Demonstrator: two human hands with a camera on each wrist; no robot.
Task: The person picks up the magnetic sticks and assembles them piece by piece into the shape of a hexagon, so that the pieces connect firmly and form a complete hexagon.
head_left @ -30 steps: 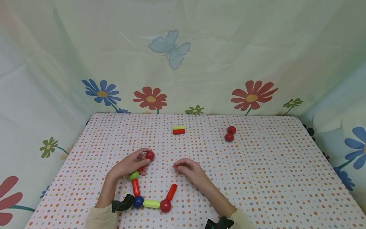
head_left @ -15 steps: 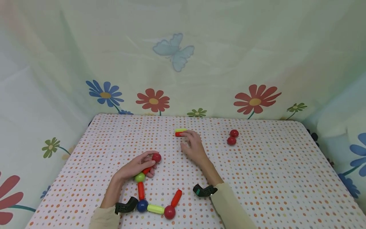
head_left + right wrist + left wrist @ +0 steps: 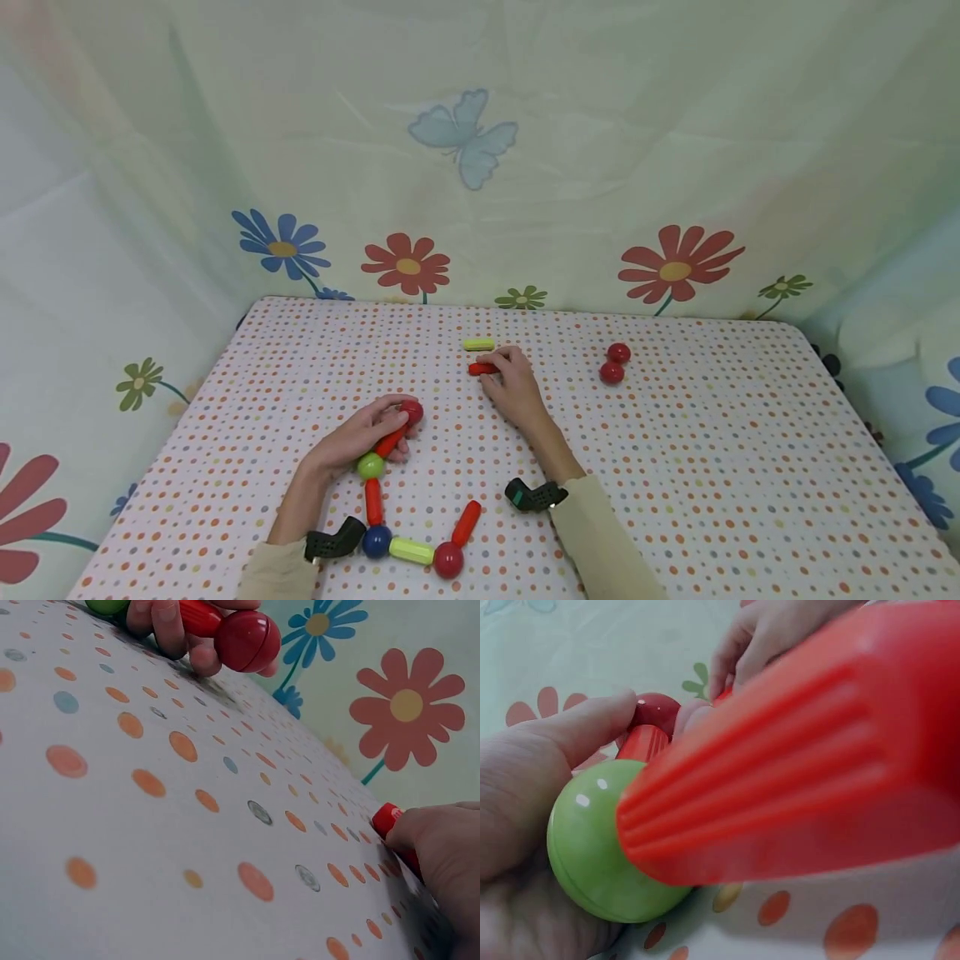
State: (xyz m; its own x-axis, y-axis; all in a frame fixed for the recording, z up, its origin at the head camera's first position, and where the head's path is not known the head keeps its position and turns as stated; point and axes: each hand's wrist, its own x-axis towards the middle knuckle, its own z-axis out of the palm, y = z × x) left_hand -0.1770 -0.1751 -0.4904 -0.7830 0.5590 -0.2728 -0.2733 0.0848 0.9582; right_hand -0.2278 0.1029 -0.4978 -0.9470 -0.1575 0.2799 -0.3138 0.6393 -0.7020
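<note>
Red rod (image 3: 480, 368) pinched in the right hand (image 3: 516, 390)
Left hand (image 3: 360, 435) grips the ball-and-rod chain (image 3: 377, 542) near its red end ball (image 3: 412, 412).

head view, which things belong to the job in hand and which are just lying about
Likely in the job: red, green, blue and yellow-green chain of balls and rods, gripped by the left hand; loose red rod, pinched by the right hand.
Just lying about, perhaps spares: loose yellow-green rod; two glossy red balls.
</note>
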